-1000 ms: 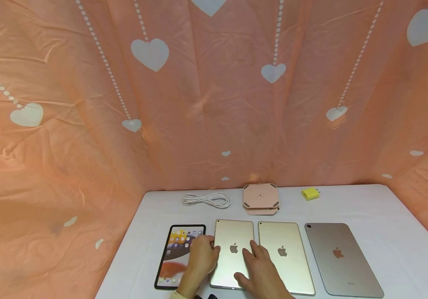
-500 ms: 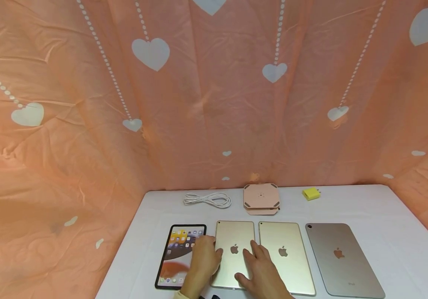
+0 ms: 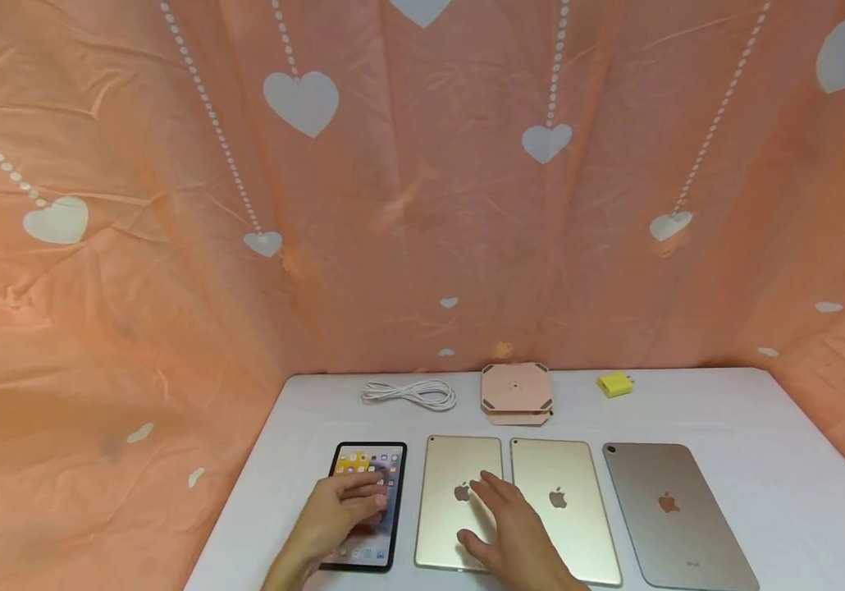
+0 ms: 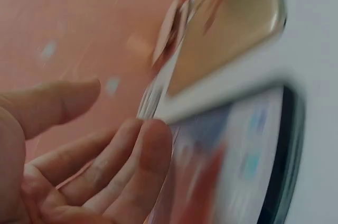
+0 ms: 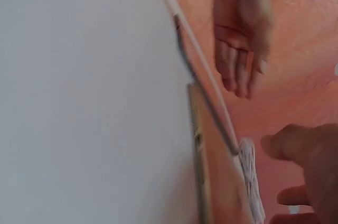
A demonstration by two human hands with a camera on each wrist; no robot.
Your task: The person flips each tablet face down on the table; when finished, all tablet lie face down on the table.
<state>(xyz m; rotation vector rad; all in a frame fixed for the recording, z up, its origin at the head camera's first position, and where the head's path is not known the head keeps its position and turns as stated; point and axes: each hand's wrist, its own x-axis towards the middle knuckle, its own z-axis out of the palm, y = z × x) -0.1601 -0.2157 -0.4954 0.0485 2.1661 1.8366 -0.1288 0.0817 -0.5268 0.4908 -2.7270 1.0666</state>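
Open hands over slim tablets on a white table [image 3: 733,427].
The left hand [image 3: 334,510], fingers extended and loosely together, is above the glossy screen of the black-framed tablet [image 3: 378,538], nearest the table's left edge; the right hand [image 3: 509,527], fingers spread, is above a gold metal tablet [image 3: 448,521] (back up, corners rounded). A second gold tablet [image 3: 570,513] and a grey tablet [image 3: 681,517] lie toward the right edge. Along the far edge sit a coiled white cable [image 3: 409,395], a pink cut-cornered stand [image 3: 515,387] and a yellow plug [image 3: 614,384].
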